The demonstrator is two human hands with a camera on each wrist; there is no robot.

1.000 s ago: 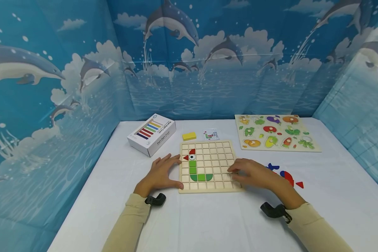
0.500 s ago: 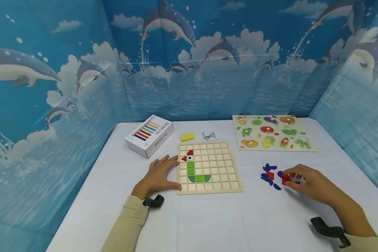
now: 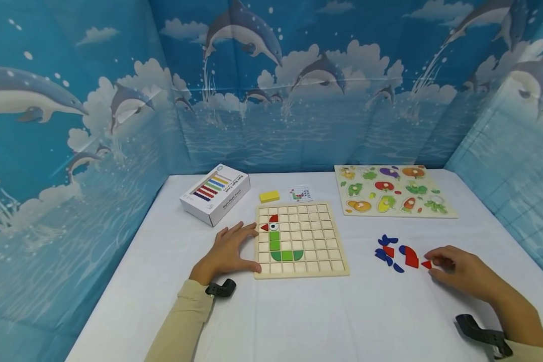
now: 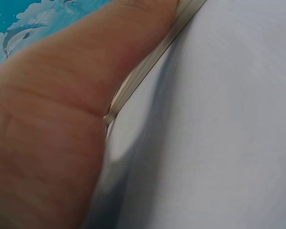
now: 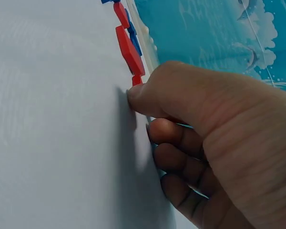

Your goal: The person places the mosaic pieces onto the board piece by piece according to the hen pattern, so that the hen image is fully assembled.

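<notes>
Head view, with both wrist views. My left hand (image 3: pixel 228 251) lies flat at the left edge of the grid board (image 3: pixel 317 236), fingers straight and spread, thumb along the board's near left corner; it grips nothing. The left wrist view shows only the thumb against the board's rim.

My right hand (image 3: pixel 457 271) rests on the counter (image 3: pixel 298 322) toward its right edge, fingers curled, with thumb and forefinger closing on a small red triangle (image 3: pixel 427 264). In the right wrist view the fingertip touches that piece; whether it is lifted off the counter I cannot tell.

Just left of the triangle lies the loose pile: a red curved piece (image 3: pixel 411 257), a red square (image 3: pixel 388 251) and several blue pieces (image 3: pixel 384 241).

The board sits mid-counter and holds a red and green figure (image 3: pixel 278 241) in its left columns.

Toward the far edge: a white box (image 3: pixel 214 193) at the left, a yellow block (image 3: pixel 269 196), a card (image 3: pixel 300 193), and a vegetable puzzle (image 3: pixel 393 191) at the right.
</notes>
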